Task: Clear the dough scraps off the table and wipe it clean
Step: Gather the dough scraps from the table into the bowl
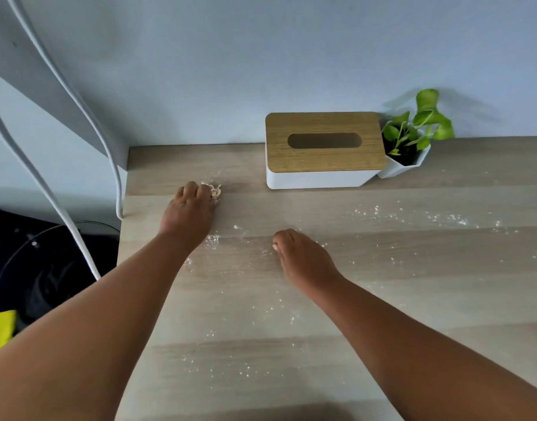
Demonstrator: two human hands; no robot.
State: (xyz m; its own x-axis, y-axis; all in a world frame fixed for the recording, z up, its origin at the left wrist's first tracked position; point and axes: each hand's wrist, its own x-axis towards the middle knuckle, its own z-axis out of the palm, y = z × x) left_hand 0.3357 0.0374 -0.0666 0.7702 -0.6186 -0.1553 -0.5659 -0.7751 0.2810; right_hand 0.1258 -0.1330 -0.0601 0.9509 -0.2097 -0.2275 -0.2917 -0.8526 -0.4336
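A pale wooden table [382, 299] is dusted with flour specks and small crumbs. Near its far left corner my left hand [190, 209] lies knuckles up, its fingers curled around a small clump of pale dough scraps [214, 189] that pokes out past the fingertips. A tiny dough crumb [237, 227] lies between my two hands. My right hand [300, 256] rests on the table near the middle with its fingers curled under; nothing shows in it. More flour [443, 218] is scattered to the right.
A white tissue box with a wooden lid [322, 147] stands at the back against the wall. A small potted plant [410, 147] stands right of it. White cables [79, 165] hang left of the table. Below left are a dark bin [48, 268] and a yellow cloth [0, 329].
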